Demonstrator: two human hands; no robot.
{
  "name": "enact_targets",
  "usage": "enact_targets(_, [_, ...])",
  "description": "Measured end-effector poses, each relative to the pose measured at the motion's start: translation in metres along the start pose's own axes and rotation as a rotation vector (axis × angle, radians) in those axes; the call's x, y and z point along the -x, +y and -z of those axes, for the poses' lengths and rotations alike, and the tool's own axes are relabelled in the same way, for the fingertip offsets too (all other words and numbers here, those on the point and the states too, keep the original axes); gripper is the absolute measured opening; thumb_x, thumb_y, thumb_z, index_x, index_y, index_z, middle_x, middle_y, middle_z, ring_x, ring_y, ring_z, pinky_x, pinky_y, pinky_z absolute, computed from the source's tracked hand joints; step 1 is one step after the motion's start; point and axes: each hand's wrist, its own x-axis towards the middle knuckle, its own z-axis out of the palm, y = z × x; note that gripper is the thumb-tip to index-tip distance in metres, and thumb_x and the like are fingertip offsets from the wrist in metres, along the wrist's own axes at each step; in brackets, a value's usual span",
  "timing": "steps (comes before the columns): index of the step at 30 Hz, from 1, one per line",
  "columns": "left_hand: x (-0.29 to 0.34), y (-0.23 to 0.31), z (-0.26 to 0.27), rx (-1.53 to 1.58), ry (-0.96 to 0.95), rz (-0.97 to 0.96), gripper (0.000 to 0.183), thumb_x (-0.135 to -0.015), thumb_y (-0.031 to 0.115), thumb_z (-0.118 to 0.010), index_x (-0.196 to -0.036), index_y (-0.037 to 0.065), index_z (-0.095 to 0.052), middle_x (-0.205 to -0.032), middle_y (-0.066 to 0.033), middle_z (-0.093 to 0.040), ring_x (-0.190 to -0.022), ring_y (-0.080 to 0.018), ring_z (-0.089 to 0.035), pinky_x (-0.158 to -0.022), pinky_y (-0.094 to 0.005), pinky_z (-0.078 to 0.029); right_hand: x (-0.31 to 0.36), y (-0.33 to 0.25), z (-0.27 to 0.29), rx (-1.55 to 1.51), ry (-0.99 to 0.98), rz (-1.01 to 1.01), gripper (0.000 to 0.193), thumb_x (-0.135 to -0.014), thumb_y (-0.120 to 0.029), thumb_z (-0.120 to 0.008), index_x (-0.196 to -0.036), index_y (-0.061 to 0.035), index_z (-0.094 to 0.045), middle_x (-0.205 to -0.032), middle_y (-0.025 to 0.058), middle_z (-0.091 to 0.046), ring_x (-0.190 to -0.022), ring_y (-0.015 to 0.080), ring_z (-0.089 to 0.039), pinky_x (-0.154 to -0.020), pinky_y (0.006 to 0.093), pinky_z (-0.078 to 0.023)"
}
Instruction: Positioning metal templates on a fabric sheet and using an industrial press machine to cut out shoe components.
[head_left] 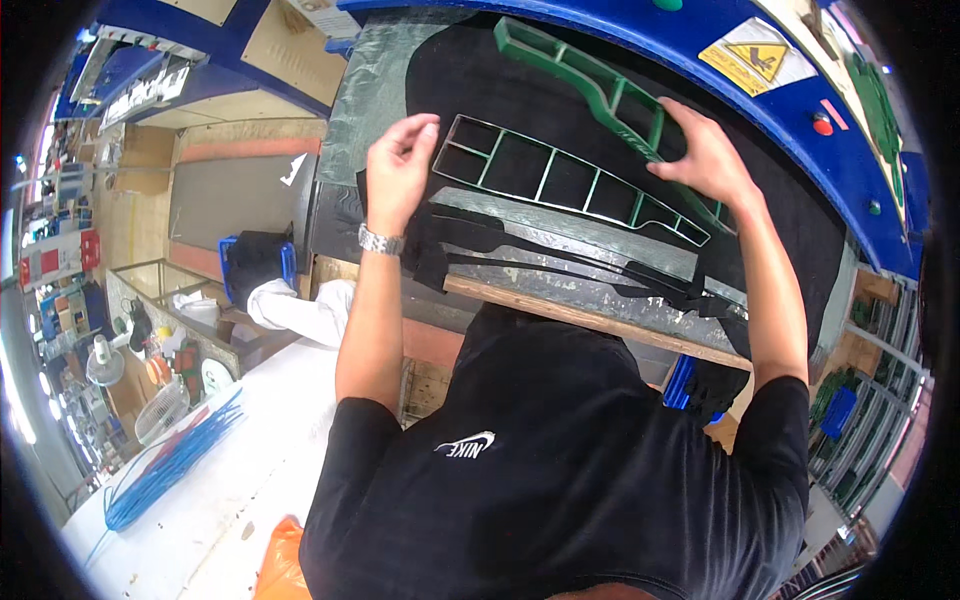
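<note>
My right hand (706,160) grips a long green cutting die (575,72) near its right part, thumb on the near side and fingers over the far side. The die is tilted up above black fabric (455,75). A second cutting die (540,172), with bright metal edges and several cross bars, lies closer to me, partly on the fabric and beside the bare board. My left hand (398,165) is raised just left of this second die, fingers loosely curled and apart from the thumb, with nothing visible in them.
Cut black fabric strips (560,255) lie along the near edge of the worn cutting board (640,285). A blue machine beam (800,150) with a yellow warning label (757,55) arches over the far side. At left are a grey-topped table (230,200) and a blue crate (290,262).
</note>
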Motion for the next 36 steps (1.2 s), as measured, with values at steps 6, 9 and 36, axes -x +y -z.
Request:
enact_targets(6, [-0.031, -0.041, 0.019, -0.119, 0.026, 0.033, 0.024, -0.095, 0.016, -0.069, -0.114, 0.002, -0.071, -0.1, -0.0049, -0.074, -0.087, -0.0097, -0.066, -0.078, -0.0254, -0.052, -0.051, 0.002, -0.058, 0.184, -0.174, -0.085, 0.091, -0.067, -0.026, -0.086, -0.145, -0.0068, -0.045, -0.135, 0.023, -0.058, -0.125, 0.0376, -0.057, -0.106, 0.0437, -0.047])
enact_targets(9, [-0.049, -0.058, 0.012, -0.19, -0.01, 0.051, 0.026, -0.092, 0.018, -0.07, -0.114, 0.002, -0.072, -0.101, -0.0089, -0.075, -0.089, -0.015, -0.07, -0.081, -0.0296, -0.054, -0.06, -0.018, -0.06, 0.191, -0.286, -0.107, 0.09, -0.067, -0.026, -0.086, -0.145, -0.0064, -0.046, -0.136, 0.0213, -0.057, -0.126, 0.0368, -0.056, -0.106, 0.0427, -0.047])
enact_targets(36, [-0.102, -0.086, -0.023, -0.423, -0.227, -0.081, 0.03, -0.101, 0.024, -0.06, -0.126, 0.01, -0.069, -0.123, -0.0097, -0.067, -0.116, -0.0208, -0.062, -0.101, -0.0303, -0.044, 0.123, 0.107, -0.102, -0.327, 0.423, -0.668, 0.025, -0.088, -0.014, -0.069, -0.107, 0.001, -0.072, -0.09, 0.0124, -0.071, -0.076, 0.0165, -0.068, -0.072, 0.0304, -0.053])
